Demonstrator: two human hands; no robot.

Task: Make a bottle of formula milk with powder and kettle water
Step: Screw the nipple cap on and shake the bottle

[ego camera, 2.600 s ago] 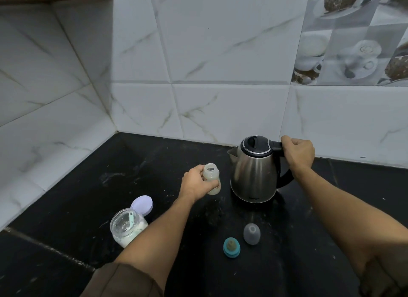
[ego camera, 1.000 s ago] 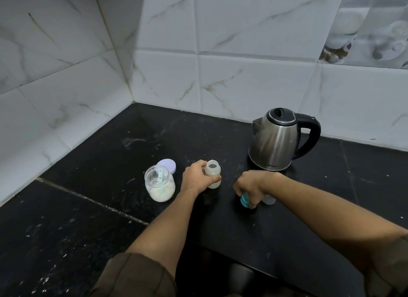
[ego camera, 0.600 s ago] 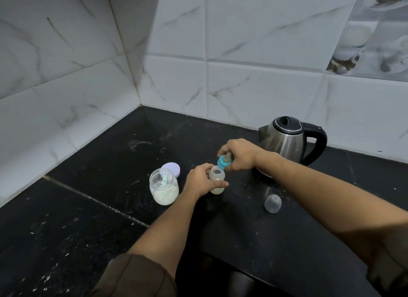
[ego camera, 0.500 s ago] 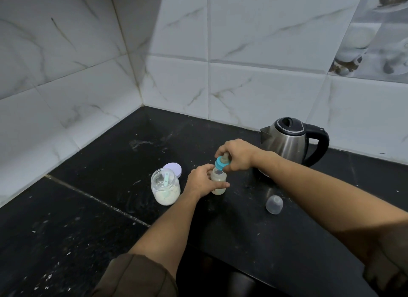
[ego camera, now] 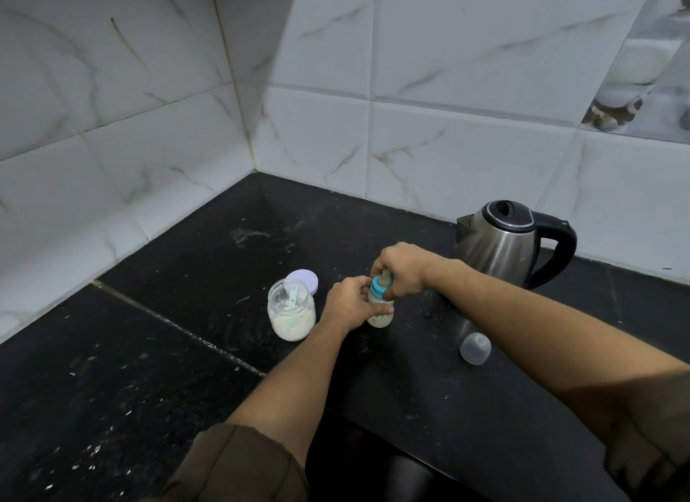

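**Both hands on the bottle, teat ring at its neck**

My left hand (ego camera: 349, 303) has its fingers curled round the body of the bottle (ego camera: 381, 317), which stands upright on the black counter (ego camera: 149, 352) with pale liquid in its base. My right hand (ego camera: 401, 268) comes from above, fingers clamped on the teal teat ring (ego camera: 378, 286) at the bottle's neck; I cannot tell if it is fully seated. Just left of my left knuckles stands the open powder jar (ego camera: 291, 314) with a scoop (ego camera: 293, 296) inside, and the lilac lid (ego camera: 303, 279) lies behind it. Beyond my right wrist stands the kettle (ego camera: 500, 243), lid shut, handle turned away from my fingers. The clear dome cover (ego camera: 475, 348) lies nearer me, well apart from both sets of fingers.
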